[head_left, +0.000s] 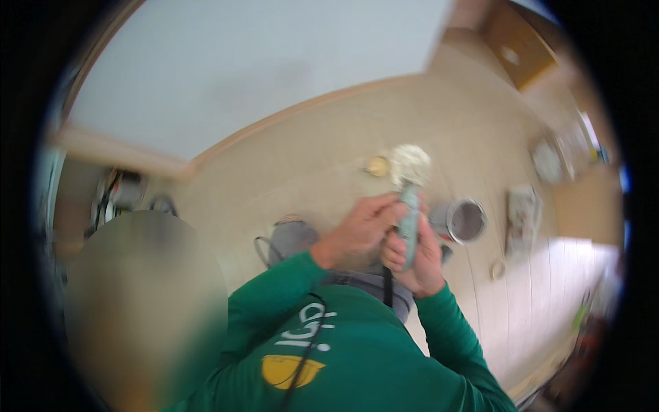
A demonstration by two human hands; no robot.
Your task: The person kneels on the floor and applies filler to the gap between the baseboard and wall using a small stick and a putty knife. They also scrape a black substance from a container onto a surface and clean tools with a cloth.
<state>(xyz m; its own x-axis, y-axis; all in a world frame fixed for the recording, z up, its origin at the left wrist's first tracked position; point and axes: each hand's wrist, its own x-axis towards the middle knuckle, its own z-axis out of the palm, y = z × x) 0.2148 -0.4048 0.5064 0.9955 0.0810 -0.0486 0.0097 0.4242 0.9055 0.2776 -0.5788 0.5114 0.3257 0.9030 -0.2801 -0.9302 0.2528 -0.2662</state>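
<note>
My right hand (420, 257) grips the grey-green handle (409, 226) of a tool, raised over the floor. At its far end is a white, rough-looking mass (410, 159), too blurred to identify. My left hand (371, 223) has its fingers bent against the handle's upper part from the left. Beyond my right hand stands a round metal bucket (467, 221) with a dull greyish inside. A small round yellowish item (377, 166) lies just left of the white mass.
Pale plank floor (274, 172) surrounds me, bordered by a white wall panel (247, 55). A flat, cluttered piece (519, 223) and a small ring (497, 270) lie rightward. Wooden boxes or furniture (522, 51) stand at the right edge; cables and blurred items (120, 189) are leftward.
</note>
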